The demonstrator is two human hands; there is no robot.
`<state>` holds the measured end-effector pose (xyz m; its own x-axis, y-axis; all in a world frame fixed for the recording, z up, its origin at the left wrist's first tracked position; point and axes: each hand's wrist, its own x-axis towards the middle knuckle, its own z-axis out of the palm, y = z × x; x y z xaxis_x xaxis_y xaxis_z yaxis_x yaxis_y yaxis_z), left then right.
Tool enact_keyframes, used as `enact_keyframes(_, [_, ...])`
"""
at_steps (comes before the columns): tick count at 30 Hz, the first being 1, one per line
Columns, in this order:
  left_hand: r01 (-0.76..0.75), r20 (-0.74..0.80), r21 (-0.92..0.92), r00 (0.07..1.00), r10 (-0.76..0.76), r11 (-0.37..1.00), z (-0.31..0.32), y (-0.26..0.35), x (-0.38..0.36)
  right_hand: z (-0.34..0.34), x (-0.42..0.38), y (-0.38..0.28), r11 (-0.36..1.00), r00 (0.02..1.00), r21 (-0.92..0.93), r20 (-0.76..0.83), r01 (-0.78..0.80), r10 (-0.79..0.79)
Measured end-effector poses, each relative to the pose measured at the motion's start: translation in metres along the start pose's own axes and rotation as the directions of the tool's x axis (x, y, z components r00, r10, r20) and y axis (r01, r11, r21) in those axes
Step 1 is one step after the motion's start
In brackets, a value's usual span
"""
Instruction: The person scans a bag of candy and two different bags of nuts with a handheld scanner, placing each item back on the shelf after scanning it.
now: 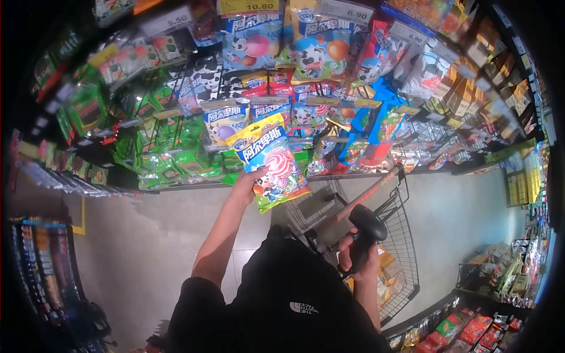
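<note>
My left hand (250,183) grips the lower left side of a blue, yellow and green candy bag (272,156) printed with a red-and-white swirl lollipop. The bag is held out in front of the shelf, its printed face toward me and slightly tilted. In my right hand (364,259) is a black handheld barcode scanner (368,226), my fingers wrapped round its handle. The scanner's head points up and to the left, apart from the bag. Similar candy bags (250,41) hang on the rack just beyond.
A wire shopping cart (406,247) with packages in it stands right of my body. Green snack bags (170,156) fill the rack's left part. Price tags (253,6) line the upper hooks. More stocked shelves (44,270) flank the grey floor (147,235).
</note>
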<state>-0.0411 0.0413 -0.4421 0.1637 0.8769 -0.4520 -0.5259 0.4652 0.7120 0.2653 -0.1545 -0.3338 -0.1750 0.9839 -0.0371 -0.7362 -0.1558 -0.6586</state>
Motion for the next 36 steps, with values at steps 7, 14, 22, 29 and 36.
enact_keyframes(7, [0.031,0.033,-0.023,0.999,-0.031,0.999,-0.003,-0.011,0.005,0.009,-0.002,0.004,0.995,0.995,-0.088,-0.090,0.036,-0.044])
enact_keyframes(14, [0.027,-0.002,0.239,1.000,-0.028,0.971,-0.020,-0.020,-0.023,0.012,0.001,0.009,0.993,0.998,-0.117,-0.067,-0.023,0.015])
enact_keyframes(22, [0.045,-0.049,0.163,0.998,-0.037,0.986,-0.039,-0.020,-0.058,0.010,0.006,0.009,0.990,0.997,-0.121,-0.020,-0.074,0.072])
enact_keyframes(29, [0.029,-0.077,0.189,0.997,-0.014,0.982,-0.050,-0.025,-0.053,0.010,0.006,0.005,0.981,0.987,-0.110,-0.018,-0.158,0.157])
enact_keyframes(36, [-0.005,-0.112,0.080,0.994,0.014,0.997,-0.030,-0.018,-0.051,0.019,-0.008,0.001,0.891,0.931,-0.310,0.046,-0.330,0.361])
